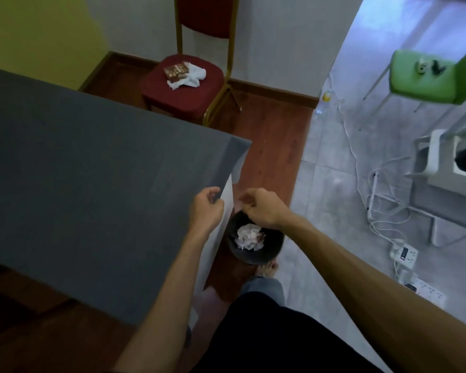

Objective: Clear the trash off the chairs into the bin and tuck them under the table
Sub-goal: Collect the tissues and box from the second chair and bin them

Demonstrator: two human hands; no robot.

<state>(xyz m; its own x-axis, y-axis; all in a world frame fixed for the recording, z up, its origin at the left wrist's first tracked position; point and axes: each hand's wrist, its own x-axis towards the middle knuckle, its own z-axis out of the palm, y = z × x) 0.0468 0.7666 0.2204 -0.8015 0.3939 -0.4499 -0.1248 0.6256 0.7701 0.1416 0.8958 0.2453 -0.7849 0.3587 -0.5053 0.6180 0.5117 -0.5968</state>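
A dark round bin (273, 247) stands on the floor by the table's near corner, with crumpled white paper (249, 236) inside. My right hand (261, 208) hovers over the bin's rim, fingers loosely curled with nothing visible in them. My left hand (205, 208) pinches the hanging edge of the grey tablecloth (92, 170) and holds it lifted. A red chair (199, 95) with a gold frame stands beyond the table against the wall. On its seat lie a crumpled white tissue (193, 76) and a brown wrapper (176, 70).
A green chair (428, 82) with small items on its seat stands at the right on the grey tiles. White cables and power strips (404, 254) lie on the floor at right, beside a white stand (441, 157). My bare foot (265, 270) is just behind the bin.
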